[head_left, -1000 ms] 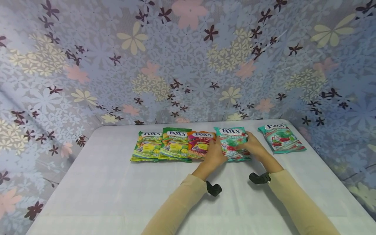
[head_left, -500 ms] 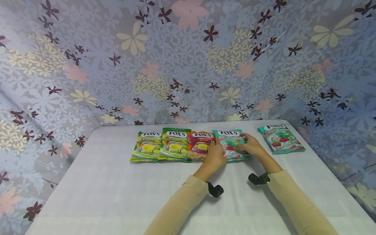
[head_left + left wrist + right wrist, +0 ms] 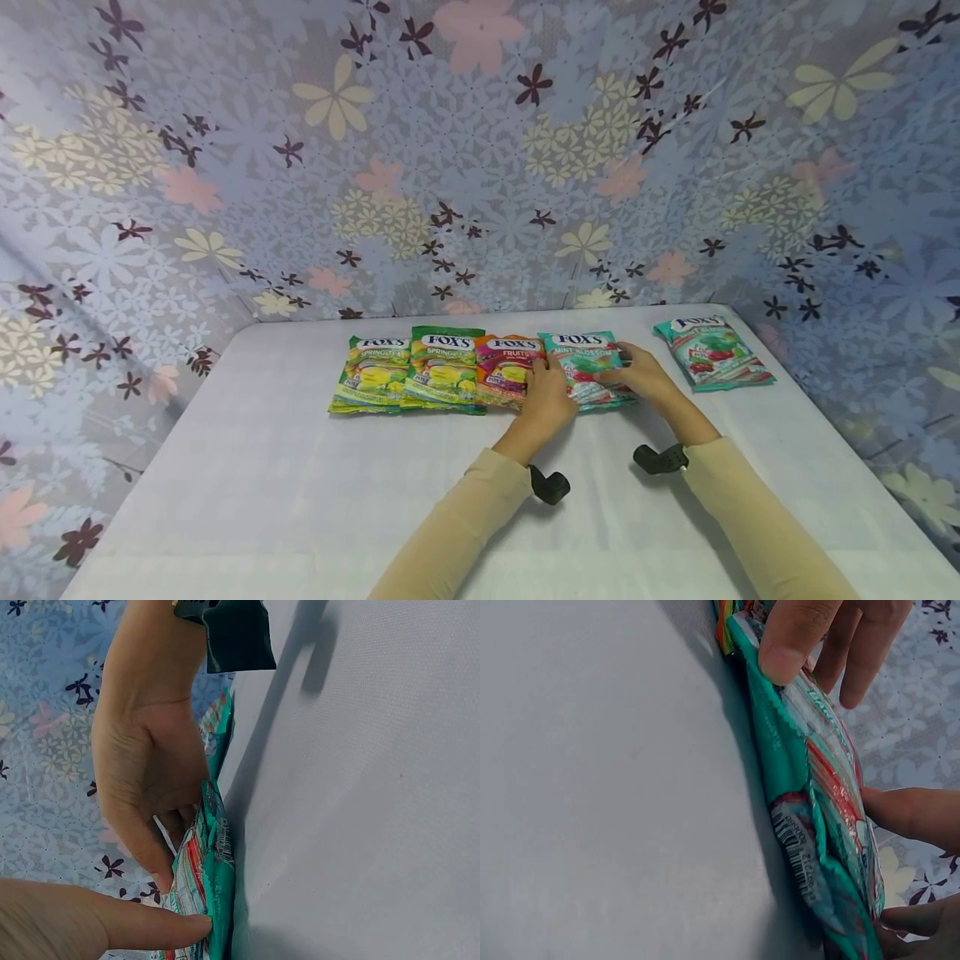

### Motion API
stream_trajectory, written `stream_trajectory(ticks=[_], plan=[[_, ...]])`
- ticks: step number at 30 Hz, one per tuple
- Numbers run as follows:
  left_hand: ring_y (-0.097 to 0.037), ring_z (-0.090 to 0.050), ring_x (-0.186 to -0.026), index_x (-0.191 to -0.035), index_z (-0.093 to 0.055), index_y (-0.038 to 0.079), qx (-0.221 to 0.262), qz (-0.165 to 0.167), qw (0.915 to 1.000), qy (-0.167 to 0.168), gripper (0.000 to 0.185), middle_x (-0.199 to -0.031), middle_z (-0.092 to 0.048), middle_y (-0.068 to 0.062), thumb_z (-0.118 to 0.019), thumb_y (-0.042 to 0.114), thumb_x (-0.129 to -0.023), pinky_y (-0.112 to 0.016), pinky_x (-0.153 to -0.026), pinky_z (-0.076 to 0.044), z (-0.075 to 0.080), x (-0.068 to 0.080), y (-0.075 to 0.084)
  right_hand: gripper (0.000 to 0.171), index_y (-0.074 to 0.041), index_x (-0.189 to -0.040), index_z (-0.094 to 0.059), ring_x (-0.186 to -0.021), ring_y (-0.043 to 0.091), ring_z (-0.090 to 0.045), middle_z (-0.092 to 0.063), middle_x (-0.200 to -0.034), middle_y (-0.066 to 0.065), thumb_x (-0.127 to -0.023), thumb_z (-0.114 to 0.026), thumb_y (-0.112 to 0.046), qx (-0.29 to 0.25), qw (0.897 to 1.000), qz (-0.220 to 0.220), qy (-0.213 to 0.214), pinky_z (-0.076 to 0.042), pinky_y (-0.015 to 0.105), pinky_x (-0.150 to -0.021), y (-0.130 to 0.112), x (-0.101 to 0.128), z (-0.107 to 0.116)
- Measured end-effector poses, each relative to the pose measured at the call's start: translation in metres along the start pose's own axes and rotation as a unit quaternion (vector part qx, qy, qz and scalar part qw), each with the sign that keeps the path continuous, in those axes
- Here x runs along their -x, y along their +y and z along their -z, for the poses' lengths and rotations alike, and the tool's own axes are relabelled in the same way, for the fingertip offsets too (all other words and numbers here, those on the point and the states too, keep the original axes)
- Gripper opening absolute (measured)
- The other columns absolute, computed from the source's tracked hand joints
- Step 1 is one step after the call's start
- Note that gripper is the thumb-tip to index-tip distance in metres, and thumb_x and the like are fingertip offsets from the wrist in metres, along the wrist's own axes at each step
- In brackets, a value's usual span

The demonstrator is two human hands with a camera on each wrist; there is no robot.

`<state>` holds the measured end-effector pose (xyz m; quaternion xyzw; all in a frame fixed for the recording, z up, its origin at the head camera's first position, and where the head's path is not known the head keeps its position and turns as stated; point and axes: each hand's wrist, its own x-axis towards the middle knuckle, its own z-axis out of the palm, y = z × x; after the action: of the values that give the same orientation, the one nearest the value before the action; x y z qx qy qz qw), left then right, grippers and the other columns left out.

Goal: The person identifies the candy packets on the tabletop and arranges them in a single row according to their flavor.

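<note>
Holding a teal candy bag (image 3: 587,367) flat on the white table (image 3: 300,500), we grip its edges with both hands: left hand (image 3: 550,398) on its left side, right hand (image 3: 643,374) on its right, fingers curled round it. It ends a row, overlapping an orange bag (image 3: 507,367) marked FOX'S FRUITS. Ours reads FOX'S MINT BLOSSOM.
</note>
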<state>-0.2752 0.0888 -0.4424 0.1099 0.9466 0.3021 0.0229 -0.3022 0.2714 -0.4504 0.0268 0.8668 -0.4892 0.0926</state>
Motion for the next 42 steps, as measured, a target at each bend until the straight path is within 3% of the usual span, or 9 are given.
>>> stream_trajectory(ticks=[11, 16, 20, 23, 27, 30, 33, 37, 42], plan=[[-0.04, -0.039, -0.124, -0.145, -0.03, -0.012, -0.029, -0.018, 0.9994, -0.001, 0.082, -0.134, -0.042, -0.029, -0.075, 0.011, -0.081, -0.04, -0.103, -0.038, 0.005, -0.003, 0.003, 0.087, 0.004, -0.151, -0.018, -0.132, 0.048, -0.031, -0.028, -0.148, 0.032, -0.089, -0.07, -0.028, 0.001, 0.999, 0.046, -0.012, -0.035, 0.059, -0.101, 0.006, 0.014, 0.015], [-0.036, -0.039, -0.122, -0.143, -0.034, -0.011, -0.044, -0.043, 0.9976, 0.032, 0.079, -0.134, -0.043, -0.025, -0.075, 0.02, -0.084, -0.039, -0.101, -0.036, 0.004, -0.005, 0.008, 0.078, 0.004, -0.151, -0.02, -0.125, 0.047, -0.04, -0.031, -0.145, 0.032, -0.094, -0.065, -0.026, -0.011, 0.998, 0.062, 0.009, -0.042, 0.056, -0.096, 0.009, 0.023, 0.033], [-0.033, -0.038, -0.128, -0.144, -0.038, -0.006, 0.033, -0.084, 0.9948, 0.047, 0.067, -0.136, -0.043, -0.021, -0.069, 0.02, -0.09, -0.037, -0.103, -0.039, 0.001, -0.007, 0.016, 0.074, 0.004, -0.15, -0.022, -0.118, 0.046, -0.049, -0.034, -0.143, 0.032, -0.097, -0.06, -0.03, -0.028, 0.996, 0.063, 0.063, -0.047, 0.048, -0.094, 0.017, 0.027, 0.053], [-0.028, -0.042, -0.13, -0.144, -0.042, -0.002, 0.099, -0.121, 0.9873, 0.025, 0.056, -0.139, -0.044, -0.019, -0.063, 0.014, -0.094, -0.034, -0.102, -0.041, -0.003, -0.011, 0.024, 0.068, 0.004, -0.149, -0.028, -0.11, 0.04, -0.055, -0.039, -0.14, 0.029, -0.098, -0.057, -0.031, -0.028, 0.99, 0.05, 0.13, -0.052, 0.038, -0.083, 0.032, 0.025, 0.072], [-0.023, -0.051, -0.122, -0.14, -0.048, 0.0, 0.145, -0.147, 0.9783, -0.014, 0.048, -0.134, -0.053, -0.016, -0.06, 0.012, -0.096, -0.028, -0.096, -0.044, -0.013, -0.018, 0.036, 0.058, -0.002, -0.143, -0.043, -0.099, 0.022, -0.057, -0.051, -0.132, 0.02, -0.096, -0.058, -0.032, -0.001, 0.966, 0.014, 0.259, -0.049, 0.027, -0.067, 0.069, 0.003, 0.099], [-0.018, -0.06, -0.11, -0.136, -0.053, 0.001, 0.191, -0.126, 0.9729, -0.037, 0.044, -0.129, -0.059, -0.013, -0.061, 0.013, -0.095, -0.023, -0.086, -0.048, -0.022, -0.02, 0.048, 0.054, -0.004, -0.14, -0.048, -0.106, 0.027, -0.055, -0.054, -0.131, 0.019, -0.096, -0.057, -0.034, 0.025, 0.942, -0.02, 0.336, -0.048, 0.033, -0.076, 0.095, -0.012, 0.115], [-0.016, -0.064, -0.1, -0.132, -0.058, 0.004, 0.231, -0.079, 0.9681, -0.054, 0.04, -0.123, -0.064, -0.01, -0.062, 0.016, -0.094, -0.023, -0.079, -0.05, -0.034, -0.02, 0.057, 0.055, 0.0, -0.141, -0.045, -0.119, 0.041, -0.048, -0.049, -0.136, 0.024, -0.096, -0.054, -0.03, 0.039, 0.929, -0.05, 0.364, -0.046, 0.045, -0.084, 0.107, -0.018, 0.124], [-0.016, -0.061, -0.109, -0.129, -0.062, 0.007, 0.24, -0.031, 0.9677, -0.069, 0.038, -0.123, -0.065, -0.005, -0.063, 0.02, -0.093, -0.025, -0.088, -0.048, -0.043, -0.019, 0.063, 0.057, 0.006, -0.143, -0.038, -0.123, 0.047, -0.043, -0.042, -0.139, 0.031, -0.095, -0.05, -0.022, 0.055, 0.932, -0.096, 0.345, -0.042, 0.054, -0.09, 0.095, -0.01, 0.124], [-0.017, -0.059, -0.113, -0.129, -0.061, 0.004, 0.273, -0.019, 0.9577, -0.09, 0.04, -0.123, -0.064, -0.007, -0.061, 0.022, -0.094, -0.026, -0.091, -0.046, -0.048, -0.019, 0.073, 0.065, 0.012, -0.146, -0.026, -0.128, 0.049, -0.035, -0.034, -0.142, 0.036, -0.095, -0.049, -0.02, 0.065, 0.944, -0.134, 0.295, -0.03, 0.055, -0.105, 0.074, 0.004, 0.124]])
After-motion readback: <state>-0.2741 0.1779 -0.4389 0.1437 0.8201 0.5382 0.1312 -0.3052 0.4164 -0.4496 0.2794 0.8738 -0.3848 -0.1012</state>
